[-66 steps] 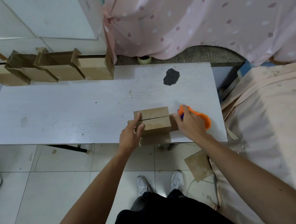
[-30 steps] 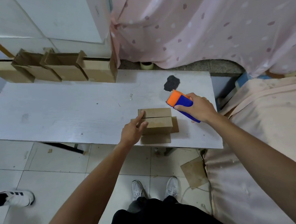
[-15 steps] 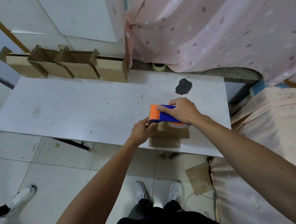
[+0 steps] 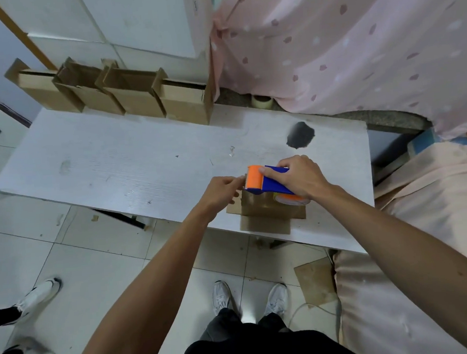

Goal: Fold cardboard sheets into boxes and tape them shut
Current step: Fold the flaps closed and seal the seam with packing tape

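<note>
Reaching over the box by the near edge of the desk, the right hand wraps its grip round the blue tape gun. The left hand pinches at its orange tip.

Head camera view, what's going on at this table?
A person is taping a small cardboard box at the near edge of the white table. The right hand grips a blue and orange tape dispenser over it. The left hand meets its orange end, apparently pinching the tape, which is hard to see. Four open boxes line the far edge.
</note>
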